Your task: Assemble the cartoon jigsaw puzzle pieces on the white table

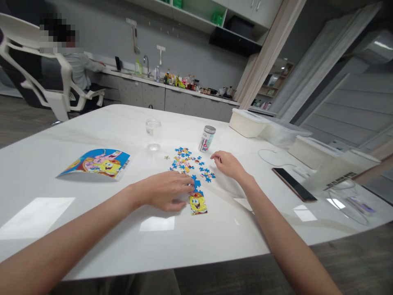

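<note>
A partly joined SpongeBob jigsaw [198,203] lies flat in front of me, with blue pieces at its upper edge. My left hand [168,190] rests at its left side, thumb apart and fingers stretched over the nearest blue pieces; its fingertips are partly hidden. Beyond it spread several loose puzzle pieces [184,164], mostly blue with some yellow and pink. My right hand [226,164] hovers or rests to the right of this pile, fingers loosely bent and apart, with nothing visible in them. To the left, a curled picture sheet [102,163] shows the cartoon characters.
Behind the pieces stand a clear jar [153,135] and a silver-lidded canister [207,138]. At right are a phone [293,184], cables and white storage boxes [247,123]. A person sits in a white-framed chair [66,78] at back left, by a kitchen counter [132,76].
</note>
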Demonstrator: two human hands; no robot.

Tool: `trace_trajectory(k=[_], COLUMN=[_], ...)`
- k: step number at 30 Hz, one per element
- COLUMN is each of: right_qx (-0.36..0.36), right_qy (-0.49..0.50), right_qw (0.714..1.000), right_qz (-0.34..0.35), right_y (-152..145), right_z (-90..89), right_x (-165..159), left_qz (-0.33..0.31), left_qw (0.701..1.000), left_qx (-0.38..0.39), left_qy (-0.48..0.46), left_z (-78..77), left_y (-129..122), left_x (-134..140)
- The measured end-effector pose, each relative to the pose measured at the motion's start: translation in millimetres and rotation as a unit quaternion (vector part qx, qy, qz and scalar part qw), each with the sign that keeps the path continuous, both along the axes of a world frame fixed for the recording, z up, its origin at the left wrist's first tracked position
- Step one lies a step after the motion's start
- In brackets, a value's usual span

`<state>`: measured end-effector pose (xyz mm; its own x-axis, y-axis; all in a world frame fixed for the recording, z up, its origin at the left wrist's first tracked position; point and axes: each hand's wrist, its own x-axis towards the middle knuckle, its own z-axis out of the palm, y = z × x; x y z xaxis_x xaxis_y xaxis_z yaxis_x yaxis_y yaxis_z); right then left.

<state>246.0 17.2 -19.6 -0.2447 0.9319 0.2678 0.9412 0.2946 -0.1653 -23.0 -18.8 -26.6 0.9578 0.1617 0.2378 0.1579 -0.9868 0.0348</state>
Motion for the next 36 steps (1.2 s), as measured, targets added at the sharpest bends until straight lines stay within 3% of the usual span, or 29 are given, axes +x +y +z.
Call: trace_trajectory(k=[7, 11, 16, 19, 24, 32, 36], right_qx=[-0.023, -0.02, -0.004, -0.013, -0.014, -0.005, -0.006], right_qy=[-0.015, -0.024, -0.019, -0.011, -0.021, -0.034, -0.016], right_qw=[1.0, 0.999, 0.994, 0.989, 0.993, 0.999, 0.999], right_qz=[0.004, 0.014, 0.106, 0.146, 0.111, 0.035, 0.038], right_y=[1.4, 1.0, 0.7, 1.7, 0.1, -0.4, 2.8], right_z=[-4.1, -6.6, -12.8, -17.2, -19.0, -16.3, -16.3], right_x=[-0.5, -1.2, -5.1, -7.6, -12.9, -9.3, -2.5], left_qz=[0.001, 0.03, 0.167, 0.258, 0.337, 0.342, 0.335], left_qw=[1.0, 0.998, 0.97, 0.943, 0.92, 0.922, 0.924], left_qx=[0.0, 0.049, 0.161, 0.162, 0.121, 0.107, 0.115], left_qy=[-0.004, -0.002, 0.072, 0.132, 0.157, 0.144, 0.142], left_z=[-0.1, 0.4, 3.0, 4.8, 9.0, 11.2, 9.3], left_y=[1.5, 4.8, 14.6, 20.6, 22.4, 16.9, 18.1], left_x=[-2.2, -2.6, -10.0, -20.1, -30.1, -25.3, -25.7])
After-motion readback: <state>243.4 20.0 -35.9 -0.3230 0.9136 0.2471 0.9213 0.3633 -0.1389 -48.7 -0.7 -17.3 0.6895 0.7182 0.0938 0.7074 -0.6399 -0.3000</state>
